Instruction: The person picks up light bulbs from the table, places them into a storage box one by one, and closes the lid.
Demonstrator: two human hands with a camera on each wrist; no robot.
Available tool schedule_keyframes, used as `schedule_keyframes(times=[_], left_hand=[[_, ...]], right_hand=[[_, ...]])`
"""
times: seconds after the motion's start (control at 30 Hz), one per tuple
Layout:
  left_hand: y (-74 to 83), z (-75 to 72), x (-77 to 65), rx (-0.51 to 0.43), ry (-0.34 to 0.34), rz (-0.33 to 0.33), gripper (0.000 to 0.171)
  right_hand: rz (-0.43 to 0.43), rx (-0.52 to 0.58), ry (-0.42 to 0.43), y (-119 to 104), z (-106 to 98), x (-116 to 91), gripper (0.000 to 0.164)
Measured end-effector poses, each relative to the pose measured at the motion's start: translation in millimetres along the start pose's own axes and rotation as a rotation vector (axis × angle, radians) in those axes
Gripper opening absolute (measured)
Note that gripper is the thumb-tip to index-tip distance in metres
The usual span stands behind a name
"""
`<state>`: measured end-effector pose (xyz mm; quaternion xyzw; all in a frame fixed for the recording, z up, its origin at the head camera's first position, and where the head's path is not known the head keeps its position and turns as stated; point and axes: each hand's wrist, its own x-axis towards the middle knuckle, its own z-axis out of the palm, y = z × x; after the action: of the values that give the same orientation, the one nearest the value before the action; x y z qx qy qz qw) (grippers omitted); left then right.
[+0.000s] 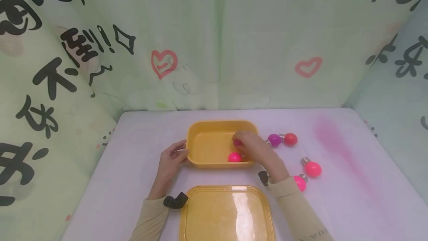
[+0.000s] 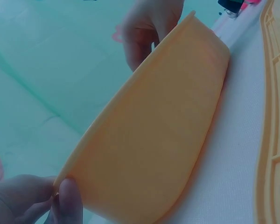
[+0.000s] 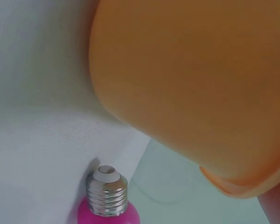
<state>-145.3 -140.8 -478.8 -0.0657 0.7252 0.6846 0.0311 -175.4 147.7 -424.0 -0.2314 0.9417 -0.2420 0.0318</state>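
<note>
A yellow plastic box [image 1: 208, 144] stands open-topped on the table. My left hand [image 1: 170, 163] pinches its left rim, thumb against the outer wall, as the left wrist view shows on the box wall [image 2: 149, 116]. Over the box's right side, my right hand [image 1: 255, 148] holds a dark pink light bulb [image 1: 238, 143] in its fingers, just inside the rim. A bright pink light bulb [image 1: 234, 157] lies on the box floor below it. In the right wrist view the box [image 3: 191, 84] hides most of that hand.
Right of the box lie a purple bulb [image 1: 274, 140] and a red bulb [image 1: 291, 139]. Nearer me are two pink bulbs, one [image 1: 313, 169] beyond the other [image 1: 300, 183], which my sleeve partly covers. A yellow lid [image 1: 214, 215] lies in front of the box.
</note>
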Motion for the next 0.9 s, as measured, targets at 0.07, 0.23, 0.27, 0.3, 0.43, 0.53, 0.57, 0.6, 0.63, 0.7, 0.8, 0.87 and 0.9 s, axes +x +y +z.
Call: schedule_keyframes(times=[0.07, 0.23, 0.27, 0.3, 0.43, 0.53, 0.57, 0.6, 0.63, 0.7, 0.8, 0.87, 0.9], left_hand=[[-0.2, 0.1, 0.2, 0.001, 0.0, 0.002, 0.041], [-0.4, 0.3, 0.1, -0.001, 0.004, -0.009, 0.041], [-0.4, 0.2, 0.1, 0.001, 0.003, -0.007, 0.041], [-0.6, 0.1, 0.1, 0.001, 0.003, -0.012, 0.041], [-0.7, -0.2, 0.5, 0.001, 0.002, -0.004, 0.041], [-0.9, -0.2, 0.5, -0.017, -0.001, 0.005, 0.042], [-1.2, -0.3, 0.5, -0.02, -0.003, 0.009, 0.042], [-1.3, -0.3, 0.5, -0.022, -0.005, 0.009, 0.042], [-1.3, -0.4, 0.4, -0.023, -0.004, 0.007, 0.042], [-1.4, -0.2, 0.2, -0.02, -0.003, 0.0, 0.042], [-1.3, 0.0, 0.2, -0.015, -0.001, -0.006, 0.042], [-1.1, 0.0, 0.4, -0.02, -0.005, -0.004, 0.042], [-0.8, -0.1, 0.5, -0.022, -0.007, -0.001, 0.042]], right_hand=[[0.016, 0.011, -0.007, 0.4, 1.1, -0.5, 0.025], [0.015, 0.004, -0.015, 1.5, 4.2, -0.8, 0.027], [0.012, 0.0, -0.016, 1.8, 4.6, -0.9, 0.027], [0.014, 0.002, -0.019, 1.9, 4.9, -1.0, 0.027], [0.04, 0.028, -0.028, 2.5, 6.1, -1.5, 0.029], [0.039, 0.024, -0.022, 2.5, 6.4, -2.2, 0.031], [0.031, 0.016, -0.019, 2.6, 6.4, -2.3, 0.032], [0.02, 0.005, -0.017, 2.8, 6.4, -2.3, 0.032], [0.016, -0.001, -0.015, 2.8, 6.3, -2.4, 0.032], [0.01, -0.006, -0.014, 3.4, 5.7, -2.7, 0.033], [0.002, -0.005, -0.012, 4.6, 4.6, -3.0, 0.033], [-0.014, -0.01, -0.005, 5.9, 3.3, -2.7, 0.031], [-0.025, -0.017, 0.0, 6.8, 2.7, -2.4, 0.03]])
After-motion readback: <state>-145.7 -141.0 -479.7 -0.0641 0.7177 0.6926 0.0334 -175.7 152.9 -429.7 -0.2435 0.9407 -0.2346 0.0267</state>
